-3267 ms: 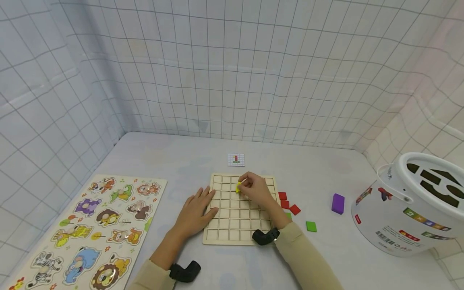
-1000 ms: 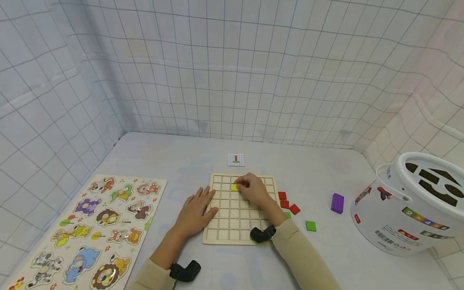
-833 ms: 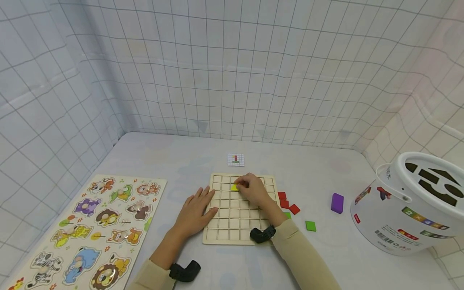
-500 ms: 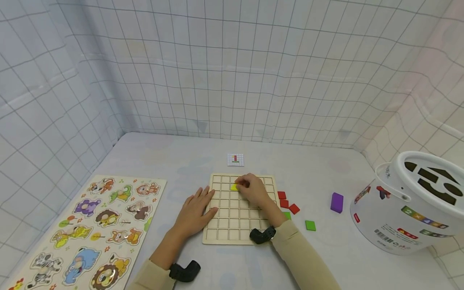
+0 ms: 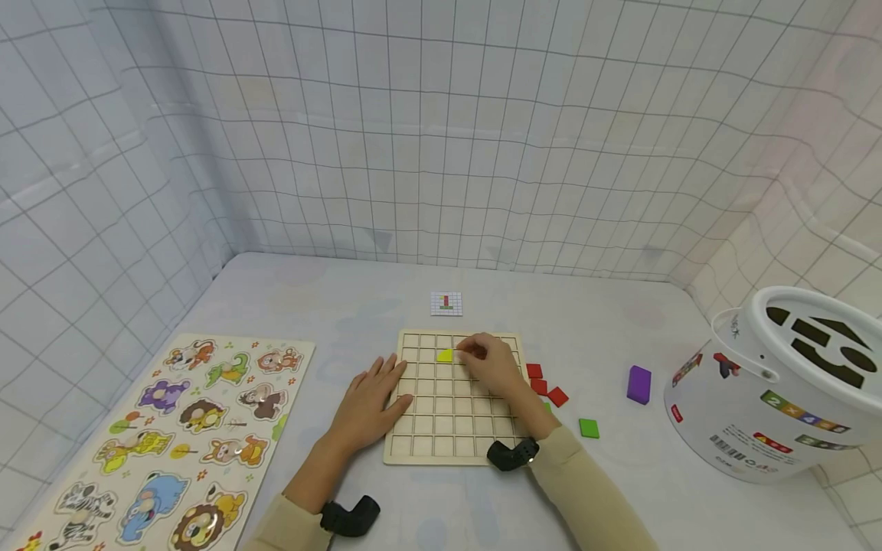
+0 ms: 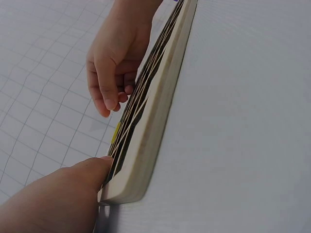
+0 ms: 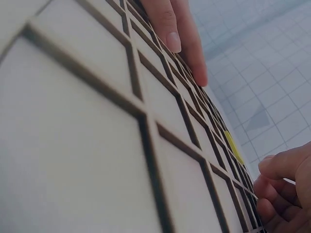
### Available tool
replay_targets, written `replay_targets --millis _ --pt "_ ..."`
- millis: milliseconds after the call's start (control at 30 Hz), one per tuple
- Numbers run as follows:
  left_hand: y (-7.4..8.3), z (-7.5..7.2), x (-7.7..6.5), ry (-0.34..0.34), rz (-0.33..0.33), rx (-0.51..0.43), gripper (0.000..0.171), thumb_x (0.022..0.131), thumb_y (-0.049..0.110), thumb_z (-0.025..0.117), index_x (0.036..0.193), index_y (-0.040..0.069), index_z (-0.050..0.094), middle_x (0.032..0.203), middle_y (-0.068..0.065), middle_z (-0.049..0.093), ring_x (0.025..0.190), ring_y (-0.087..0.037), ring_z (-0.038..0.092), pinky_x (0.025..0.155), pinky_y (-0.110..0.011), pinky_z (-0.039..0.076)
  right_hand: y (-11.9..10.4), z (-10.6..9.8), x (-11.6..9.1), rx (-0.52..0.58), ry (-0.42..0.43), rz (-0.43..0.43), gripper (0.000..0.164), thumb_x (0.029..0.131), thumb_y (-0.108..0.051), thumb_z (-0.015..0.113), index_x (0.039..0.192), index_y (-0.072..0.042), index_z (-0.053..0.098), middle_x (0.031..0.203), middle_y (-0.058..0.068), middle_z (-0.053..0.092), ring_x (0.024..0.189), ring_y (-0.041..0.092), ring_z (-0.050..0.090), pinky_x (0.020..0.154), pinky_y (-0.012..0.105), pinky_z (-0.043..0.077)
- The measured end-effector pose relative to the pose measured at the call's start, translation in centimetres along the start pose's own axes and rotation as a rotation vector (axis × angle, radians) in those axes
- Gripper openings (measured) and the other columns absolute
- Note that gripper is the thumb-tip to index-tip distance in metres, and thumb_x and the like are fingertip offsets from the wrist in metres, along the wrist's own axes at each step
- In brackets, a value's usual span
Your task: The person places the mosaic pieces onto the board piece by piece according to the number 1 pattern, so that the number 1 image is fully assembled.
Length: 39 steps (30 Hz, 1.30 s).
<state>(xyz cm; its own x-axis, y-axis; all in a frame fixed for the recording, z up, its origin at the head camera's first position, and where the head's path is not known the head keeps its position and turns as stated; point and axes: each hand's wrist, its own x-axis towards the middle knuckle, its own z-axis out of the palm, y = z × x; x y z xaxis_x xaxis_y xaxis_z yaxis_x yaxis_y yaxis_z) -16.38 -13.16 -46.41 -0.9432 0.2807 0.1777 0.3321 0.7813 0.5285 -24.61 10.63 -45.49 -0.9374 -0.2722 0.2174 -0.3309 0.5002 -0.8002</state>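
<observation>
Only writing I can make out is a red "1" on the small white card (image 5: pixel 446 303) lying past the wooden grid board (image 5: pixel 451 440); the white shape-sorter bucket (image 5: pixel 751 413) has labels too small to read. Count: one yellow tile (image 5: pixel 445 355) sitting in a cell of the board's second row, three red tiles (image 5: pixel 544 384), one green tile (image 5: pixel 589 428) in full view, one purple block (image 5: pixel 638 384), all on the bench. Left hand (image 5: pixel 370 398) lies flat on the board's left edge, grip relaxed. Right hand (image 5: pixel 491 364) hovers just right of the yellow tile, fingers curled, holding nothing.
</observation>
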Motion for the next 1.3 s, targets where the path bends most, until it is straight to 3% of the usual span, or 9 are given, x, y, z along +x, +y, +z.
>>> replay_targets --millis 367,800,1133,1300 --pt "0.0 0.2 0.1 0.014 0.011 -0.002 0.062 0.098 0.033 0.056 0.148 0.000 0.040 0.153 -0.021 0.033 0.144 -0.039 0.023 0.113 -0.058 0.018 0.1 -2.3 -1.5 0.031 0.009 0.034 0.008 0.091 -0.004 0.068 0.097 -0.004 0.072 0.093 0.002 0.067 0.080 0.015 0.058 0.073 0.029 0.049" --pt "-0.1 0.2 0.0 0.014 0.009 -0.002 0.062 0.098 0.033 0.056 0.148 0.000 0.040 0.153 -0.021 0.033 0.144 -0.039 0.023 0.113 -0.058 0.018 0.9 -5.0 -3.1 0.054 0.011 0.035 0.013 0.094 -0.006 0.065 0.104 0.000 0.070 0.100 0.008 0.068 0.090 0.022 0.064 0.080 0.035 0.053" --pt "-0.4 0.4 0.0 0.022 0.018 -0.003 0.062 0.098 0.034 0.056 0.148 0.000 0.040 0.153 -0.021 0.033 0.143 -0.039 0.023 0.112 -0.058 0.018 2.0 -6.8 -3.8 0.027 0.082 0.098 0.013 0.093 -0.006 0.065 0.103 0.001 0.071 0.098 0.010 0.069 0.088 0.023 0.065 0.077 0.032 0.052" --pt "-0.6 0.5 0.0 0.034 0.030 0.007 0.062 0.098 0.035 0.056 0.147 0.000 0.041 0.152 -0.021 0.034 0.142 -0.040 0.025 0.111 -0.059 0.020 2.6 -7.5 -4.1 -0.005 0.124 0.131 0.013 0.093 -0.006 0.066 0.103 0.001 0.071 0.099 0.012 0.070 0.091 0.026 0.067 0.080 0.038 0.054"
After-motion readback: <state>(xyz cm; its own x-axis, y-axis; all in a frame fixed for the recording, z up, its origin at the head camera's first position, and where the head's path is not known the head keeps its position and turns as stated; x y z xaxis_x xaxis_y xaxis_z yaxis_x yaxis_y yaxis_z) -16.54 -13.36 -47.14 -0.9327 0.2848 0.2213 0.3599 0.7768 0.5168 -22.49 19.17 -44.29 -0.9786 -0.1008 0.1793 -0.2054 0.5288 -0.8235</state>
